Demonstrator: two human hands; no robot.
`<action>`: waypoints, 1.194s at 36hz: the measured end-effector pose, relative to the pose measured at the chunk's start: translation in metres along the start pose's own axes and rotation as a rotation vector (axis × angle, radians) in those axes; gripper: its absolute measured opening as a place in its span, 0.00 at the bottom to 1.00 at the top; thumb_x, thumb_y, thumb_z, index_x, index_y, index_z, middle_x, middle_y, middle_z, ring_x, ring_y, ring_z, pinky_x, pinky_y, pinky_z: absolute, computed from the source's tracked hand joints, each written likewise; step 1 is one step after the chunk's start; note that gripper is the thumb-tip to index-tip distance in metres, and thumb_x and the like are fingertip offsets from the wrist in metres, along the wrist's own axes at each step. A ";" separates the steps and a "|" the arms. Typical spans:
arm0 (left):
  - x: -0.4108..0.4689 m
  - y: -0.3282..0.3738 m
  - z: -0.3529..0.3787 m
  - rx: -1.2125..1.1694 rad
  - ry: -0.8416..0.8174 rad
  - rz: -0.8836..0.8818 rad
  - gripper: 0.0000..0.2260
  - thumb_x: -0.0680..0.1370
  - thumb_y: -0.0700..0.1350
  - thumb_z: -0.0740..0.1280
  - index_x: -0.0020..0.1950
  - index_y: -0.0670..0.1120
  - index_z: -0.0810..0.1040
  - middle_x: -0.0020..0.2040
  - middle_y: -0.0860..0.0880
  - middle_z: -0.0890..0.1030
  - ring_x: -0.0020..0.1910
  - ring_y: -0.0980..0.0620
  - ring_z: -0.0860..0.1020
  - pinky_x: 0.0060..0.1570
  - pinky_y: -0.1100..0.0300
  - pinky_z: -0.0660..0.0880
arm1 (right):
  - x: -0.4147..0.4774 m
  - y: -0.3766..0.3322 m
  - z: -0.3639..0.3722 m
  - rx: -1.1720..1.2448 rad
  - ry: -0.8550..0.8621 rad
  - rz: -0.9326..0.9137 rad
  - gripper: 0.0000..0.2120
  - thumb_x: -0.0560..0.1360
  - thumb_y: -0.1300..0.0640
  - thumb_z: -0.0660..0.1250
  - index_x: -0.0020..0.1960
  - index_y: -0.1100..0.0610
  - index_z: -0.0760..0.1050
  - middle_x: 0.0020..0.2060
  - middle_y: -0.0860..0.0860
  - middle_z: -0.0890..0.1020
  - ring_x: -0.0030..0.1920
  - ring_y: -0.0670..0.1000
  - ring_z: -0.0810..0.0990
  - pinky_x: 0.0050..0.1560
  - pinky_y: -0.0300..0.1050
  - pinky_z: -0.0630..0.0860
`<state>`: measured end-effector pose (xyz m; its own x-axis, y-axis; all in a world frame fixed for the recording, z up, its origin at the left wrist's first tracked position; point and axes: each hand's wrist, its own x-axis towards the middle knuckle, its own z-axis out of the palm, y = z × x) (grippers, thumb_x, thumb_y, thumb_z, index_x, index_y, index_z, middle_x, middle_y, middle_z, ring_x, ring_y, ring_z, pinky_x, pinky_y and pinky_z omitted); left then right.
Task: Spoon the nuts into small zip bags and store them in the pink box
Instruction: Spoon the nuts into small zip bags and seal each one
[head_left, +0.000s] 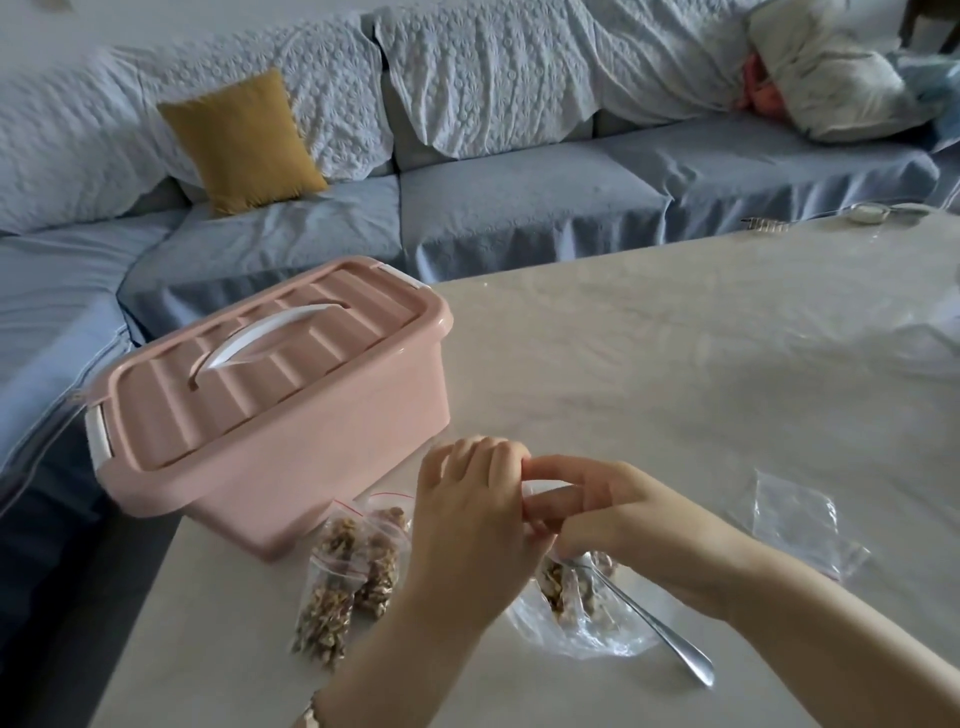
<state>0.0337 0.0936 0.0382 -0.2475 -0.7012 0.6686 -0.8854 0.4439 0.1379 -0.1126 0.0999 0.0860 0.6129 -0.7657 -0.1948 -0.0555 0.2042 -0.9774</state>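
Hands (470, 514) (618, 512) hiding, probably pinching, zip bag (558, 587), spoon (649, 625), filled bags (337, 577), pink box (270, 415)

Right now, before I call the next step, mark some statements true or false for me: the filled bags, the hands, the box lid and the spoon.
1. Two filled zip bags lie on the table beside the pink box. True.
2. Both hands rest flat on the table. False: the left hand and the right hand meet above it, their fingers pinching something pale, probably a small bag.
3. The pink box has its lid on. True.
4. The right hand holds the spoon. False: the spoon lies with its bowl in the large clear bag of nuts, and neither hand grips it.
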 end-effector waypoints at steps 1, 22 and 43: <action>0.000 0.000 -0.001 -0.004 0.008 -0.005 0.08 0.67 0.50 0.63 0.36 0.46 0.73 0.34 0.53 0.76 0.36 0.51 0.75 0.46 0.59 0.67 | -0.001 0.001 0.000 -0.004 0.014 -0.006 0.27 0.61 0.68 0.59 0.58 0.58 0.76 0.47 0.54 0.84 0.44 0.48 0.79 0.42 0.34 0.73; -0.036 -0.007 0.026 -0.268 -0.478 -1.042 0.13 0.69 0.51 0.71 0.46 0.47 0.72 0.41 0.52 0.76 0.41 0.50 0.75 0.42 0.59 0.69 | -0.027 0.123 -0.043 -1.393 0.279 0.456 0.15 0.74 0.63 0.57 0.60 0.54 0.68 0.55 0.50 0.76 0.56 0.53 0.74 0.40 0.42 0.66; -0.024 -0.030 0.004 -0.258 -0.240 -0.965 0.10 0.68 0.40 0.71 0.41 0.47 0.71 0.35 0.55 0.75 0.37 0.49 0.73 0.39 0.59 0.65 | -0.031 0.061 -0.043 -1.066 0.623 0.025 0.13 0.79 0.58 0.57 0.57 0.55 0.78 0.46 0.51 0.80 0.45 0.52 0.77 0.38 0.39 0.65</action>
<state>0.0647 0.0956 0.0152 0.4276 -0.9035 0.0303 -0.6446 -0.2812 0.7109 -0.1690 0.1099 0.0285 0.1388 -0.9882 0.0648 -0.8553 -0.1526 -0.4952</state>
